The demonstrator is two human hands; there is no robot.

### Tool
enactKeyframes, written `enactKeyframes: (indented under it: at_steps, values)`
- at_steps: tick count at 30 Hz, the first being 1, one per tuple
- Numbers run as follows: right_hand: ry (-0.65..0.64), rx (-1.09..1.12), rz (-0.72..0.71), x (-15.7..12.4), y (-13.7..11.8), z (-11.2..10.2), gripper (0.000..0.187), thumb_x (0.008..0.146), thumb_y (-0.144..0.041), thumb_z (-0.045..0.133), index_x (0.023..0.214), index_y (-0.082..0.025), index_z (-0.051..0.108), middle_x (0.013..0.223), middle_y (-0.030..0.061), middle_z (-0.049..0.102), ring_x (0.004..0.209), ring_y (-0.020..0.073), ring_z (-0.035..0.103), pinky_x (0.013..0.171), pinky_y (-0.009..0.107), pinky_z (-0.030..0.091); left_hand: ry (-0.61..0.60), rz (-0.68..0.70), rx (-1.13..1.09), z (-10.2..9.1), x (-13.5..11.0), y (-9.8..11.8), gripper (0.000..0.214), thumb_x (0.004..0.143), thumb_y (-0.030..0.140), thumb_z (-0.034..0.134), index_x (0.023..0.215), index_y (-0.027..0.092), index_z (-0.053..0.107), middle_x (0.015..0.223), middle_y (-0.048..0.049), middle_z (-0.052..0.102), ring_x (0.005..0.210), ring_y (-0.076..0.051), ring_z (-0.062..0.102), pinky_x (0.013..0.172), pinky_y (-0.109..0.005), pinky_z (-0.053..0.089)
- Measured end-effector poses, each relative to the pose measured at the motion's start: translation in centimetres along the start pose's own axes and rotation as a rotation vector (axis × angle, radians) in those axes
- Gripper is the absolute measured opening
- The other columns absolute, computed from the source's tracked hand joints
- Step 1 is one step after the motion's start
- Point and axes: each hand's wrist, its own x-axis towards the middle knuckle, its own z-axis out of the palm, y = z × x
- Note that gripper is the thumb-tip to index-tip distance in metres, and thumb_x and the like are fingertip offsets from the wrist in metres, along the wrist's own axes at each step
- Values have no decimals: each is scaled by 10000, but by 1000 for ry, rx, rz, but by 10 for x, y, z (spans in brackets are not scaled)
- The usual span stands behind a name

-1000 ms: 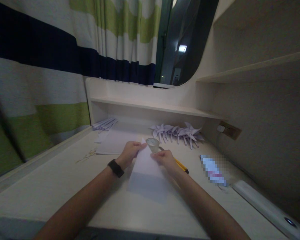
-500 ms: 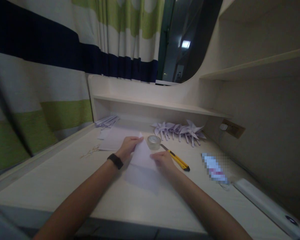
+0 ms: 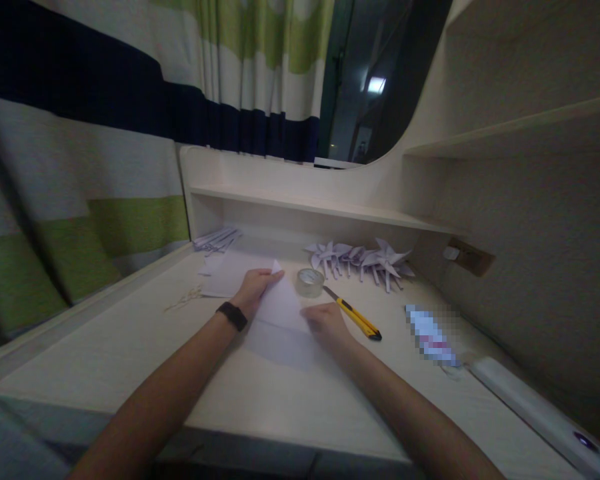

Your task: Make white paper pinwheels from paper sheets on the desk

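A white sheet of paper (image 3: 283,308), with a folded, pointed corner at its top, is held between my two hands above the desk. My left hand (image 3: 254,291) pinches it near the point, thumb on top, and a dark watch sits on that wrist. On the right edge, my right hand (image 3: 326,320) grips the paper with its fingers closed. A roll of clear tape (image 3: 310,283) lies just beyond the paper. Beside my right hand is a yellow utility knife (image 3: 359,318) with its blade pointing away from me.
Several paper pinwheels (image 3: 360,257) lie at the back right. At the back left are rolled paper sticks (image 3: 216,239), a stack of paper (image 3: 225,272) and thin wooden sticks (image 3: 184,297). A blurred-out phone-like object (image 3: 430,333) and a long white lamp-like bar (image 3: 535,410) are on the right.
The paper's pointed top has moved slightly left and up, with my left hand following. Both hands keep their hold, and the view has shifted a little.
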Motion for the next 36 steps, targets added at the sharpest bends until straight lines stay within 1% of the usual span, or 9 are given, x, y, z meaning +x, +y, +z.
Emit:
enactKeyframes:
  at_steps: [3,8,14,16,18,22,26,30,36]
  values:
    - [14,-68,-6,-9,-9,4,305,565,-220,637,341,-188,433,349,-61,354,376,73,298,428,243,249,33,16,8,-11,4,5,271,588,313,793,615,129,595,484,-20,598,405,-123,509,419,-238,393]
    - [-112,-118,71,-15,-15,8,182,559,-170,591,378,-158,580,398,-7,529,398,114,466,461,253,374,41,26,13,-27,9,8,271,584,302,798,636,114,610,528,-41,624,422,-127,528,428,-237,386]
    - [-376,-190,129,-3,-28,-31,107,574,-165,629,569,-99,714,567,85,683,518,169,625,580,287,499,46,31,-10,-35,16,0,301,615,352,783,676,112,612,570,-57,637,457,-136,548,448,-242,404]
    - [-369,-217,134,5,-33,-48,133,568,-207,693,612,-86,727,594,104,694,530,184,640,609,314,518,47,37,-26,-37,18,-1,316,637,376,767,717,109,617,609,-69,649,490,-148,568,470,-253,427]
    - [-272,-200,69,12,-34,-58,219,593,-281,725,697,-89,742,667,112,713,590,189,659,649,319,521,40,44,-43,-37,19,-3,318,646,377,763,739,112,613,621,-68,648,509,-152,576,489,-261,445]
    - [-214,-218,-94,17,-28,-55,386,662,-431,716,888,-119,738,831,84,725,697,157,643,673,269,484,-12,51,-64,-19,16,-12,312,612,314,800,743,126,589,627,-51,635,530,-146,578,513,-257,460]
    - [-265,-304,-13,14,-26,-49,435,668,-516,695,833,-114,726,716,52,697,555,137,586,513,232,422,-144,84,-83,6,7,-20,373,576,254,827,819,133,570,684,-32,636,582,-139,598,558,-249,475]
    - [-275,-492,86,11,-41,-66,388,623,-484,734,650,-100,686,532,14,608,437,100,493,413,200,320,-297,66,92,6,0,-9,430,583,269,820,937,156,602,664,10,619,594,-137,597,569,-254,475]
    - [-646,-760,90,10,-53,-79,324,627,-422,728,588,-107,661,501,-20,553,440,83,450,418,190,311,-790,82,662,-4,-7,7,315,691,385,724,837,107,738,678,-40,681,591,-131,568,553,-222,404]
